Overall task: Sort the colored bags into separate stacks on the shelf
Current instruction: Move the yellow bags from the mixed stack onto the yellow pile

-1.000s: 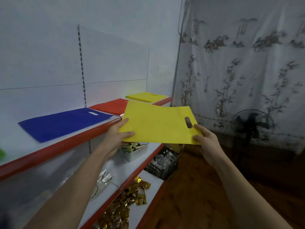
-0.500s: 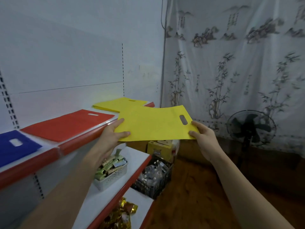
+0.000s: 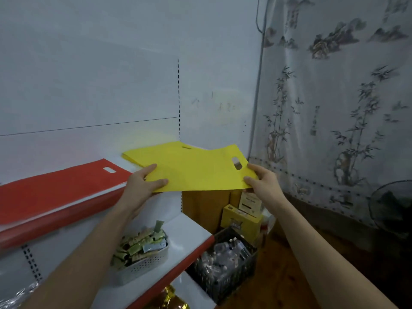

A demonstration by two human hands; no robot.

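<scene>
— Up on the top shelf (image 3: 124, 186), far end: yellow bag (image 3: 200, 172) held flat, left hand (image 3: 142, 186) pinching the near left corner, right hand (image 3: 263, 181) pinching the right edge just beside the handle cut-out

— Why level like that?

— Probably to keep thin fabric from drooping, and to square it over the yellow stack (image 3: 156, 152) lying against the back panel

— And the bag relative to the hands?

— Stretched between them, far edge overlapping the stack, near edge jutting past the shelf lip; red stack (image 3: 62, 186) just left, untouched
</scene>
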